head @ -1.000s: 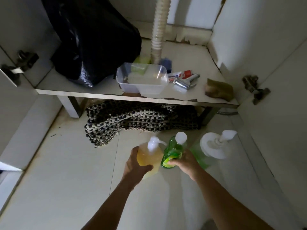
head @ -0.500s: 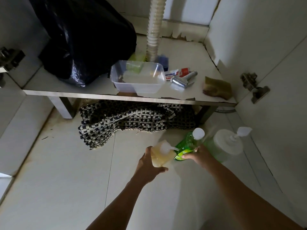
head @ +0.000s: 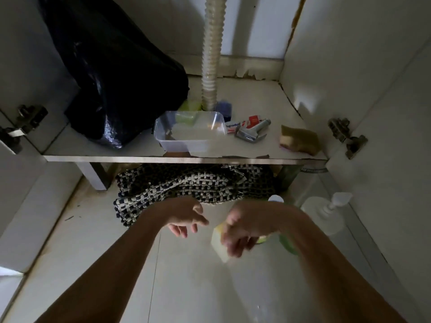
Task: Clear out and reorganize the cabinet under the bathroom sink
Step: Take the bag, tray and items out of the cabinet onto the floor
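Both of my hands hang low over the floor tiles in front of the open cabinet. My left hand (head: 184, 217) is open, fingers spread, holding nothing. My right hand (head: 240, 234) hangs loose with its fingers apart, just in front of a pale yellow soap bottle (head: 219, 245) standing on the floor. A green bottle (head: 289, 244) stands behind my right wrist, mostly hidden, with its white cap (head: 276, 198) showing above the wrist. A white pump bottle (head: 326, 217) stands to the right, near the cabinet door.
On the cabinet floor (head: 256, 106) sit a black plastic bag (head: 121, 85), a clear tub (head: 191, 134), a toothpaste box (head: 242, 124), a chrome sprayer head (head: 251, 132) and a brown sponge (head: 299, 139). A ribbed drain hose (head: 211, 54) comes down at the back. A woven mat (head: 186, 185) lies bunched under the cabinet.
My left hand has let go of the yellow bottle and my right hand has come off the green one. Both bottles now stand on the floor. My view has moved closer to the cabinet.
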The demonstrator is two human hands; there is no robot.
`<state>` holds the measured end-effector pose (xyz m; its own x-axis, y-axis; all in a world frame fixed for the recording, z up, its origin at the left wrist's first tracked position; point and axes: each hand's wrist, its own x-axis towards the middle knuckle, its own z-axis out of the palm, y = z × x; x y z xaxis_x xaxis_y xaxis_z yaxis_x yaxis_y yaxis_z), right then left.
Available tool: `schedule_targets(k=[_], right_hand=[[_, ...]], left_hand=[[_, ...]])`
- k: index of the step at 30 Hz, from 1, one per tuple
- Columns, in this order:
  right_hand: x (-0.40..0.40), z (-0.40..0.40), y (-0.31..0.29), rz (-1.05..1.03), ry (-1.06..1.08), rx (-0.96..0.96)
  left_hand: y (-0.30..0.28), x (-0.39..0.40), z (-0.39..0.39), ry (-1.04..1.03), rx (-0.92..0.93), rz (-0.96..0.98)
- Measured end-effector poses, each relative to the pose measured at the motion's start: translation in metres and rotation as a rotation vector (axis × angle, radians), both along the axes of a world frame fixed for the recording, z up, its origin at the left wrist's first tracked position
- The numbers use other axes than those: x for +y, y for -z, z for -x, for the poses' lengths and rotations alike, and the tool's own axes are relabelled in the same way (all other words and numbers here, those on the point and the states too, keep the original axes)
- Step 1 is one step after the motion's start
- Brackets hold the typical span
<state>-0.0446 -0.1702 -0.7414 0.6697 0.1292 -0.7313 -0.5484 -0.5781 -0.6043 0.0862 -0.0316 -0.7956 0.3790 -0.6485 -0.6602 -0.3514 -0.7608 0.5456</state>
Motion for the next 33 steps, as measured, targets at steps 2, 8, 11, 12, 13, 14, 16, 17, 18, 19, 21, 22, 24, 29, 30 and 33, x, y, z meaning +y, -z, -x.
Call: schedule_targets(k=[2, 8, 11, 12, 13, 14, 16, 17, 18, 19, 21, 22, 24, 29, 30, 33], right_hand=[[-0.005, -0.013, -0.050, -0.146, 0.111, -0.370], [-0.063, -0.100, -0.118, -0.102, 0.622, -0.825], [-0.104, -0.144, -0.094, 0.205, 0.663, -0.709], [-0.116, -0.155, -0.082, 0.329, 0.627, -0.688], [-0.126, -0.165, -0.069, 0.446, 0.588, -0.670], [-0.132, -0.172, -0.057, 0.522, 0.569, -0.650], [-0.139, -0.186, -0.035, 0.561, 0.567, -0.627], [-0.143, -0.194, -0.025, 0.569, 0.568, -0.631], [-0.145, -0.201, -0.020, 0.581, 0.566, -0.640], [-0.147, -0.208, -0.016, 0.600, 0.558, -0.653], [-0.150, -0.220, -0.013, 0.647, 0.528, -0.685], [-0.150, -0.224, -0.013, 0.671, 0.504, -0.696], [-0.150, -0.228, -0.011, 0.759, 0.415, -0.682], [-0.156, -0.252, -0.021, 1.014, 0.217, -0.639], [-0.156, -0.259, -0.022, 1.019, 0.221, -0.617], [-0.154, -0.275, -0.017, 0.970, 0.251, -0.536]], left_hand=[[-0.039, -0.004, -0.012, -0.002, -0.065, 0.148], [-0.096, -0.041, -0.061, -0.462, -0.554, 0.611], [-0.094, -0.054, -0.088, -0.483, -0.761, 0.526], [-0.092, -0.058, -0.097, -0.466, -0.790, 0.485], [-0.090, -0.062, -0.105, -0.441, -0.827, 0.440], [-0.089, -0.067, -0.114, -0.413, -0.867, 0.405], [-0.090, -0.079, -0.130, -0.374, -0.932, 0.378], [-0.091, -0.086, -0.138, -0.372, -0.943, 0.361], [-0.091, -0.093, -0.145, -0.377, -0.939, 0.337], [-0.090, -0.099, -0.152, -0.380, -0.929, 0.309], [-0.088, -0.112, -0.164, -0.385, -0.916, 0.249], [-0.086, -0.117, -0.170, -0.381, -0.910, 0.220], [-0.083, -0.125, -0.177, -0.367, -0.906, 0.174], [-0.075, -0.145, -0.191, -0.307, -0.887, 0.097], [-0.074, -0.149, -0.194, -0.307, -0.884, 0.088], [-0.074, -0.159, -0.200, -0.311, -0.868, 0.033]])
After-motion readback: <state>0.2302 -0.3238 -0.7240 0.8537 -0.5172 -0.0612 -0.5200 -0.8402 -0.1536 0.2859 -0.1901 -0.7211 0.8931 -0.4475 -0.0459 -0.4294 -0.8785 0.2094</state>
